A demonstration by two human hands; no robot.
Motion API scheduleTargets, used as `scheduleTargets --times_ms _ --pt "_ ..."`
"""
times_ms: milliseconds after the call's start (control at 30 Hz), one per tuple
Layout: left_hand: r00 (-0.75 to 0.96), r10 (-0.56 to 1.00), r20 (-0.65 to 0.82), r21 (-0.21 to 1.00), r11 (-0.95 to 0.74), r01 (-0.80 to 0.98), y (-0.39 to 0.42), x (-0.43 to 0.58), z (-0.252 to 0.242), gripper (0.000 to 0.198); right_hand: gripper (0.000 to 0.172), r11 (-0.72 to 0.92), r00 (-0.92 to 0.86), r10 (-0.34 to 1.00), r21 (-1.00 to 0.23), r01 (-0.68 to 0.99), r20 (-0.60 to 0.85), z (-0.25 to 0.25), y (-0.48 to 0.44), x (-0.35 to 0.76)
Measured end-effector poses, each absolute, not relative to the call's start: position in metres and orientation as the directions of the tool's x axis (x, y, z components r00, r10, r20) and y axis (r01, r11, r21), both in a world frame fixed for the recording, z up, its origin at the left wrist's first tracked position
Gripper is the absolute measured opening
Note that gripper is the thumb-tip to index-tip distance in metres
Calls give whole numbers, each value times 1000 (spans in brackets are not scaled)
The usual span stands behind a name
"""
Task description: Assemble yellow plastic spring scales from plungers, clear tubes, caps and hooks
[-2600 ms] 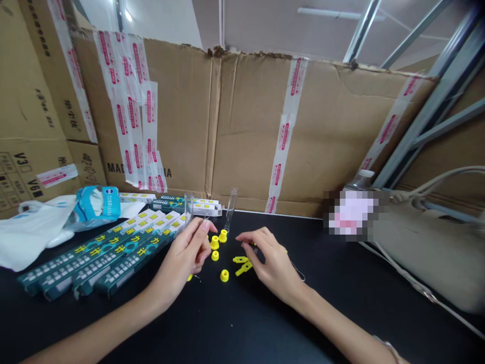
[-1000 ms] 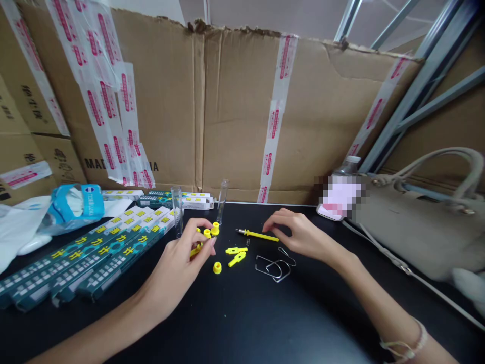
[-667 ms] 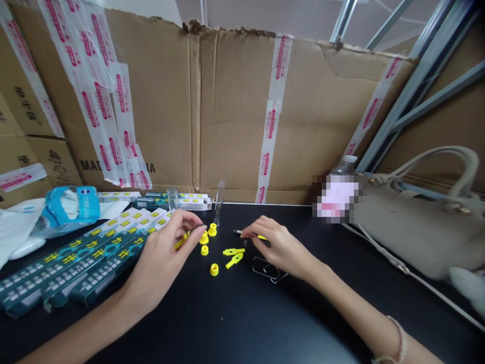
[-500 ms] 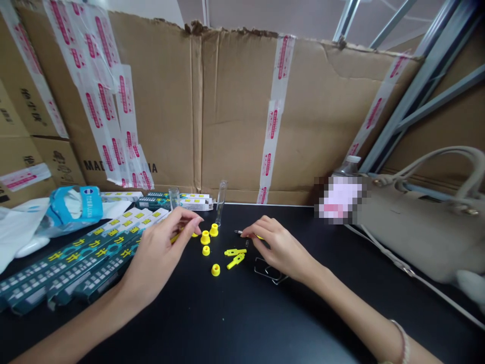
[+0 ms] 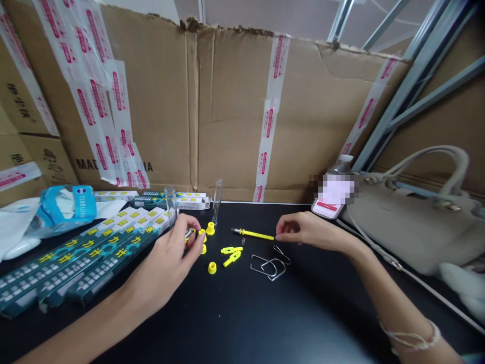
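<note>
My left hand (image 5: 172, 260) is closed with curled fingers around a small silver metal piece (image 5: 189, 232); yellow shows beside it, and the fingers hide most of it. My right hand (image 5: 305, 231) pinches at the right end of a thin yellow rod (image 5: 257, 235) with a metal tip, which lies on the black table. Close to my left fingertips stand yellow caps (image 5: 210, 229), partly covered. Another yellow cap (image 5: 212, 268) sits nearer me. Two flat yellow clips (image 5: 232, 256) and a small spring (image 5: 243, 241) lie below the rod. Bent metal wire hooks (image 5: 268, 268) rest beneath my right hand.
Two clear tubes (image 5: 217, 202) stand behind the caps. Long green-and-white boxes (image 5: 94, 258) cover the left side, with a blue tissue pack (image 5: 68, 205) beyond. A phone (image 5: 333, 194) leans on a bottle at right, beside a beige handbag (image 5: 413, 227). Cardboard (image 5: 231, 116) walls the back.
My right hand has moved right along the yellow rod to its end, uncovering the rod, spring and wire hooks. My left hand has shifted slightly right and down over the caps.
</note>
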State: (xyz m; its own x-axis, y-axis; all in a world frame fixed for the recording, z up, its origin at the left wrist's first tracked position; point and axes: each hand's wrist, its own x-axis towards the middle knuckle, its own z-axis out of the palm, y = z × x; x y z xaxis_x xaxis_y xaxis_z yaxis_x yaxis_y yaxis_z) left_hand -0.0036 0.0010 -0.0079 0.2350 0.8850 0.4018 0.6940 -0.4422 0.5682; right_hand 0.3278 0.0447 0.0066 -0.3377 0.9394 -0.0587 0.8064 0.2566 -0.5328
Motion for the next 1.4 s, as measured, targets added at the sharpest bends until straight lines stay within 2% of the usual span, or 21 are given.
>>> scheduleTargets --times_ms 67,133,300,433,533,667,933,1033,1200,1267,1400 --pt "250 866 434 539 -472 698 1 -4 -9 16 28 201 -348 925 -581 789 -152 6 44 329" --pt "280 833 478 496 -518 697 1 -5 -9 16 29 222 -365 922 -593 774 -132 4 43 322" --pt "351 771 531 412 -597 688 2 -6 -5 22 28 479 -414 877 -493 727 243 -7 35 279" --pt "306 810 499 461 -548 699 6 -6 -4 24 24 579 -459 800 -296 760 387 -22 30 251" --pt "247 865 438 536 -471 700 6 -6 -6 22 21 623 -505 758 -232 747 412 -28 30 249" --pt "249 890 382 574 -439 692 1 -3 -9 18 28 641 -544 758 -258 723 359 -30 35 260" --pt "258 892 372 593 -442 673 1 -1 -8 15 19 619 -554 785 -297 727 279 -33 38 261" --pt "264 894 363 607 -442 661 2 -1 -10 14 13 587 -505 809 -363 724 302 -31 37 259" --pt "281 887 366 610 -457 648 2 0 -12 17 8 547 -373 837 -571 613 401 -29 31 249" --pt "288 886 365 613 -461 642 1 1 -11 18 8 562 -361 826 -584 586 432 -28 28 245" --pt "291 883 368 630 -467 621 0 2 -7 17 10 607 -409 792 -520 601 453 -30 26 241"
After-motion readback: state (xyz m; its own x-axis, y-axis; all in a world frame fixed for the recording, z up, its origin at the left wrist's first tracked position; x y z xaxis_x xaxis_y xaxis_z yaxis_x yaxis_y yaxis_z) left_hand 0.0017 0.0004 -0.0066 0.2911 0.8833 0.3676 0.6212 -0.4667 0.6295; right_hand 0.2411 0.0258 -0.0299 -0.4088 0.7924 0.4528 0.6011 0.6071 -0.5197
